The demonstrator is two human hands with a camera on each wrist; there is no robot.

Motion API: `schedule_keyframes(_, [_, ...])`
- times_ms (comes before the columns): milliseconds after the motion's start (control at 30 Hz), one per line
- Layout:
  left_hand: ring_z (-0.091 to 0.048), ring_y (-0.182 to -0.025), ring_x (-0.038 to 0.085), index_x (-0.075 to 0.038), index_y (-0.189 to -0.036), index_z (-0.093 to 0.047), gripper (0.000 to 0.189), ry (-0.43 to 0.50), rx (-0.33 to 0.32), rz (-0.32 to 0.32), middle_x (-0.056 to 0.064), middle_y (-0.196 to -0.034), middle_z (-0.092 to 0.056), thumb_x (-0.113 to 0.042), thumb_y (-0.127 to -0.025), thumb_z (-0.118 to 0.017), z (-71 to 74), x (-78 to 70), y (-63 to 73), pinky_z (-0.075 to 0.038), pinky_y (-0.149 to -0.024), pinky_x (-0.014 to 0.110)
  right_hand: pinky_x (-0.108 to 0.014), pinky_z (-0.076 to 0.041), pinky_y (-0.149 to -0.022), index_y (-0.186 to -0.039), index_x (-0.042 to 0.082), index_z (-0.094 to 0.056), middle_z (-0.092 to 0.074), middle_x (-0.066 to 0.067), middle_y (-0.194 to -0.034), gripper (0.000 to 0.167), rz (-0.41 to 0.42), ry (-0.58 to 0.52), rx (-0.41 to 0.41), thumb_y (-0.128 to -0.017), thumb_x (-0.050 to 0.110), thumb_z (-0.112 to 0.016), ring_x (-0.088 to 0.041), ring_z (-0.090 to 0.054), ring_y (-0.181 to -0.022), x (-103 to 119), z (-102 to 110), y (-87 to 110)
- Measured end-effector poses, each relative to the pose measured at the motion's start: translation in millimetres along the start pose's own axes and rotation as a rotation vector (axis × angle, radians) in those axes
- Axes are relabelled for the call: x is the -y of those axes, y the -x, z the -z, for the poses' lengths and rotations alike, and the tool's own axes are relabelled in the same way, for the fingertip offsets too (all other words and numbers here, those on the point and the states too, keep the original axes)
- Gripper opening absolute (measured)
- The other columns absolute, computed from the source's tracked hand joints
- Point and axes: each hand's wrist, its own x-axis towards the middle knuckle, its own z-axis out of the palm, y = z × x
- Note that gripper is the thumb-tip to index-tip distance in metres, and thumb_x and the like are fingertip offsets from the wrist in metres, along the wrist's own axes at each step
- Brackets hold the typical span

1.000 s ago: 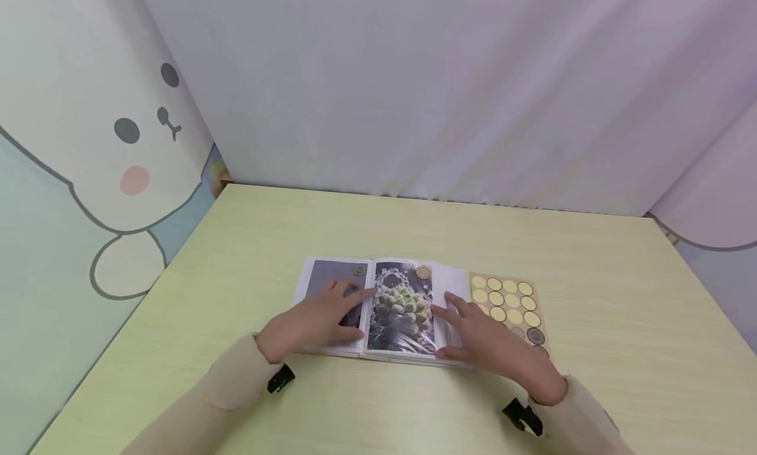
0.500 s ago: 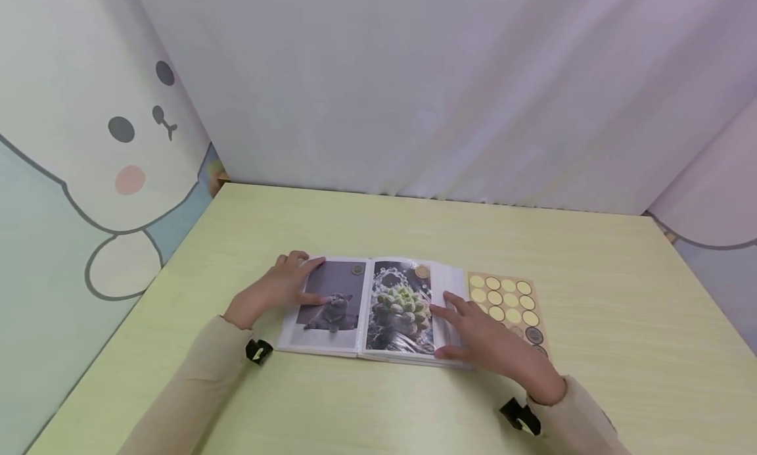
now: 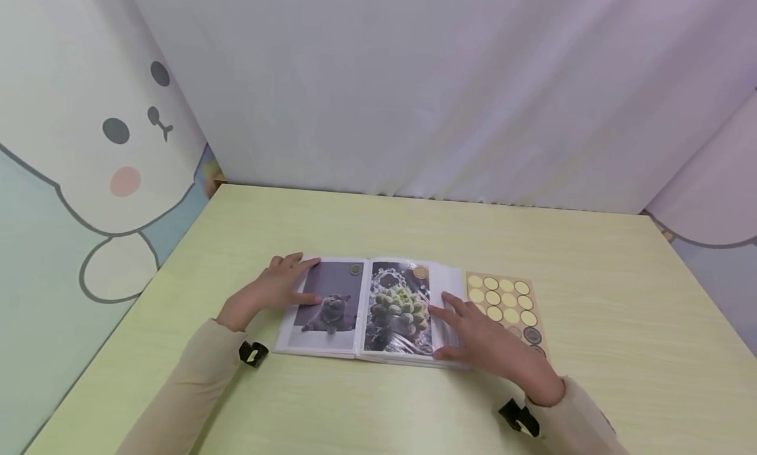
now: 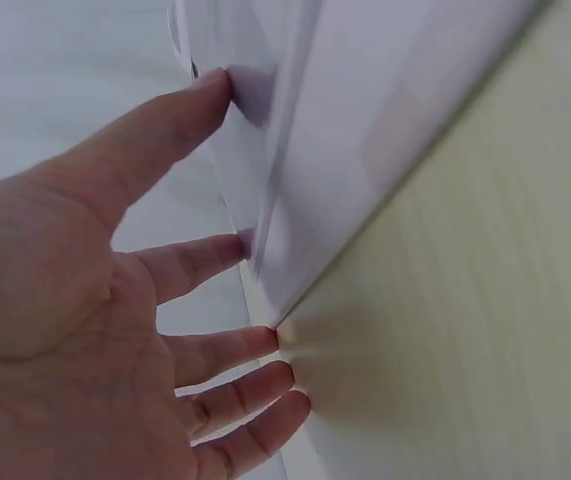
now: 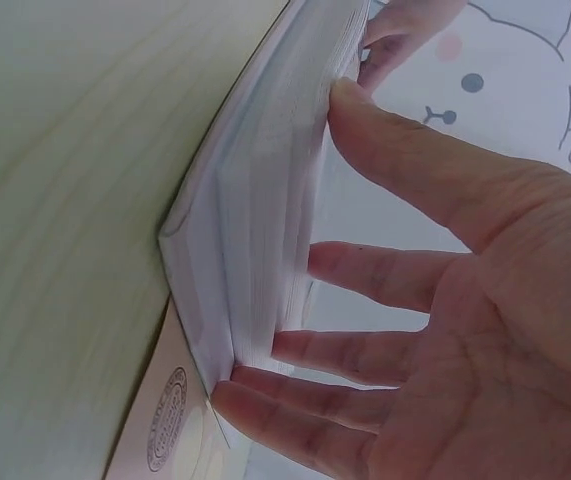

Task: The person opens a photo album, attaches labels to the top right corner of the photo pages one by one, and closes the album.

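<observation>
An open photo album (image 3: 451, 279) lies flat on the table, its pages in view. On its left page is a picture of a grey cat (image 3: 332, 311) with a dark round sticker (image 3: 355, 269) at its top right. The right page carries a succulent picture (image 3: 397, 310) and a gold-toned round sticker (image 3: 420, 272). My left hand (image 3: 267, 289) rests with spread fingers at the album's left edge, thumb on the page. Along the right edge, the straight fingers of my right hand (image 3: 486, 336) touch the page stack (image 5: 275, 200).
A brown sheet of round stickers (image 3: 501, 300), mostly yellow with some dark ones, lies right of the album, partly behind my right hand. Pale curtains (image 3: 414, 100) hang behind the table (image 3: 378, 402). A cartoon-printed cloth (image 3: 89, 179) hangs at the left.
My left hand has moved left from the middle of the album to its outer edge, uncovering the cat picture. My right hand has stayed in place.
</observation>
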Motion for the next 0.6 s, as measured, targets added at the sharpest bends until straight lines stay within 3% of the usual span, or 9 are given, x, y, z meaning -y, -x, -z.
schedule_keyframes(400, [-0.024, -0.127, 0.051, -0.002, -0.141, -0.037, 0.075, 0.16, 0.01, 0.029, 0.033, -0.145, -0.023, -0.032, -0.081, -0.071, -0.8, -1.4, -5.4, -0.033, -0.098, 0.061, -0.055, -0.048, -0.087, -0.138, 0.009, -0.045, -0.031, -0.025, -0.146, 0.069, -0.009, 0.016, -0.005, -0.079, 0.036, -0.07, -0.048, -0.037, -0.126, 3.1, -1.1, 1.4])
schedule_keyframes(600, [-0.029, -0.127, 0.05, 0.001, -0.134, -0.046, 0.061, 0.286, -0.019, 0.011, 0.031, -0.14, -0.035, -0.023, -0.082, -0.069, 2.2, 2.3, -9.0, -0.03, -0.101, 0.059, -0.054, -0.05, -0.083, -0.136, 0.008, -0.046, -0.032, -0.025, -0.145, 0.068, 0.007, 0.025, -0.018, -0.079, 0.035, -0.07, -0.048, -0.039, -0.125, 3.2, -1.7, 2.0])
